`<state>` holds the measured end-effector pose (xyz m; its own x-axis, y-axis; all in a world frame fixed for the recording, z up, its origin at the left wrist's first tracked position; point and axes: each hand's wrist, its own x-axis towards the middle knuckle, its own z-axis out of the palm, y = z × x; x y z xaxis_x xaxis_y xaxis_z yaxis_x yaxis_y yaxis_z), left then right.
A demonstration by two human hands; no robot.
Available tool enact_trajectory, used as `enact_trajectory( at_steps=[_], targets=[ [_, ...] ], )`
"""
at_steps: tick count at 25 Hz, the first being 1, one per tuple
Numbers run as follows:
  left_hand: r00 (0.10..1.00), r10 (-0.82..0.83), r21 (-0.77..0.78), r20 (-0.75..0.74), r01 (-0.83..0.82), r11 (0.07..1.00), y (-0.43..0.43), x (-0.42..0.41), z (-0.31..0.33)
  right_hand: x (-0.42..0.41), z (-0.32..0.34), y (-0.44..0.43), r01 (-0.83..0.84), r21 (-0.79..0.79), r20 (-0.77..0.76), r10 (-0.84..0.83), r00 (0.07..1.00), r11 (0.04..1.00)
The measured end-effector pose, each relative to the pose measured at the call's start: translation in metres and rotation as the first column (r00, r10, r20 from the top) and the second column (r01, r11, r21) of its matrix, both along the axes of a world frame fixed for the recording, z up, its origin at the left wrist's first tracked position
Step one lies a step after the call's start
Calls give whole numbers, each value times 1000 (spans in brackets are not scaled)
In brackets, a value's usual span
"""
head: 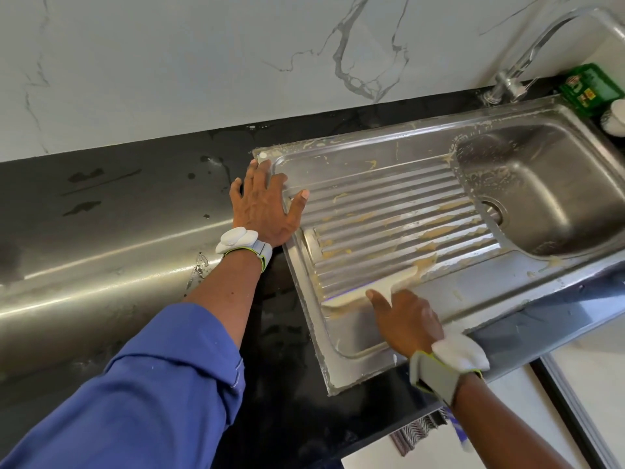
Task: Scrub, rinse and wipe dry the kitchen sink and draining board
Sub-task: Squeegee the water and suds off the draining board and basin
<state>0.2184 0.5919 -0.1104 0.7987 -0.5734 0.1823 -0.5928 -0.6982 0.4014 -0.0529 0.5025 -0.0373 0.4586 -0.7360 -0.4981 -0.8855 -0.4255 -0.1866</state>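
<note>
Left hand (pixel 263 204): spread flat on the board's (pixel 389 211) far-left corner, at the worktop (pixel 135 198) edge.
Right hand (pixel 409 319): grips cloth (pixel 382 287), pressing it onto the board's near ribs.
Done: seemingly little; yellowish smears (pixel 436 231) streak board and sink (pixel 541 184).
Left: scrubbing, rinsing, drying.

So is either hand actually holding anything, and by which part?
Right hand grips a pale wiping tool by its near edge. Left hand holds nothing, resting flat on the draining board.
</note>
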Motion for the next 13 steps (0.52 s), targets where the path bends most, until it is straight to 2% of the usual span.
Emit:
enact_trajectory(
  at_steps=[2,4,7,9,13],
  targets=[
    [1000,4,8,2,-4,1000,-1,1,2,-29,6,7,19,64,-28,-17,999,998],
    [1000,1,0,9,-1,1000,-1,-1,1,-35,10,3,82,133,35,-87,996,988],
    [1000,-8,-23,28,9,1000,1,-3,0,0,12,-24,188,86,151,-200,968,978],
    [997,-43,-17,61,44,999,3,-8,1,25,5,-48,158,38,139,-162,977,987],
    [992,-84,10,91,83,996,9,-21,2,28,-14,-54,109,98,79,-117,990,989]
  ],
)
